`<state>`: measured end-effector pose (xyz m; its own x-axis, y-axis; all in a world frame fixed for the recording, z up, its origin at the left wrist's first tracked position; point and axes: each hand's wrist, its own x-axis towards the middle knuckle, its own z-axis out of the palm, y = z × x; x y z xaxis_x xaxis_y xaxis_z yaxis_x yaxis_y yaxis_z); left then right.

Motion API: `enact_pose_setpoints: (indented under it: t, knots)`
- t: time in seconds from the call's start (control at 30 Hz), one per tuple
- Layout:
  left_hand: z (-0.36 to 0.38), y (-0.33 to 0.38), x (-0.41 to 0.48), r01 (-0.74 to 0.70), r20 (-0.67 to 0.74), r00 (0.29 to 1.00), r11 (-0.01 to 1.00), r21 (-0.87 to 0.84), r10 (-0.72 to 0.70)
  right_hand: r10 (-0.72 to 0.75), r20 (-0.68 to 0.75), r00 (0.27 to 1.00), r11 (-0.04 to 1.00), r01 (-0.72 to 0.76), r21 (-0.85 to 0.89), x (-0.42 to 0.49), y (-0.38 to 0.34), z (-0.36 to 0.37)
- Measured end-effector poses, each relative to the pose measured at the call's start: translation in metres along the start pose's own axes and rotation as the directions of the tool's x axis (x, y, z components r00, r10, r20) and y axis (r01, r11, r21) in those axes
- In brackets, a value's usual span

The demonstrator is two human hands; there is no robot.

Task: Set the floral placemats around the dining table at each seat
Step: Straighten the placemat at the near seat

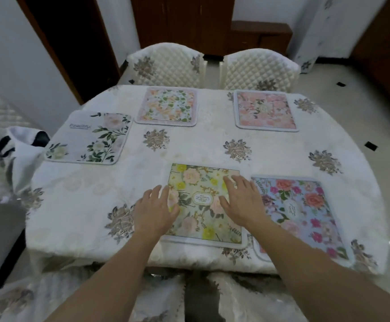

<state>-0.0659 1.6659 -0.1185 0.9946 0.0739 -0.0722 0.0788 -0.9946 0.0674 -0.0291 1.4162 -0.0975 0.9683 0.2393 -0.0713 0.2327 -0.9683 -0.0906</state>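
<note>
Several floral placemats lie on the white-clothed dining table (189, 147). A yellow-green placemat (203, 219) sits at the near edge in the middle. My left hand (154, 210) lies flat over its left edge, fingers straight. My right hand (242, 201) rests flat on its right side. Just to the right lies a blue placemat (305, 214) with pink and red flowers, close beside the yellow-green one. At the far side are an orange-flowered placemat (168, 106) and a pink placemat (264, 110). A white placemat (89, 138) with green leaves lies at the left end.
Two quilted cream chairs (166, 66) (259, 68) stand at the far side. A white bag (22, 147) with dark handles sits by the table's left end. Covered chair backs (142, 298) show at the near edge. Glossy tiled floor (363, 112) lies to the right.
</note>
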Motion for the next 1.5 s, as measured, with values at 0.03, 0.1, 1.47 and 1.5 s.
enact_pose_setpoints:
  t: [0.03,0.1,1.47,1.5]
  knots:
    - [0.001,-0.003,0.005,-0.021,0.013,1.0,1.0,-0.003,0.021,0.027,-0.003,1.0,1.0,-0.027,-0.003,0.001,-0.002,0.0]
    - [0.005,-0.011,0.014,-0.063,0.027,0.998,0.998,-0.004,0.063,0.085,-0.005,0.996,0.996,-0.085,0.002,-0.003,-0.005,0.0]
    - [0.038,-0.01,0.09,0.32,0.138,0.945,0.746,-0.585,-0.297,0.568,0.222,0.793,0.489,-0.541,0.684,0.034,0.03,0.053]
    - [0.03,-0.01,0.09,0.306,0.124,0.949,0.746,-0.591,-0.291,0.567,0.209,0.796,0.475,-0.524,0.707,0.034,0.03,0.046]
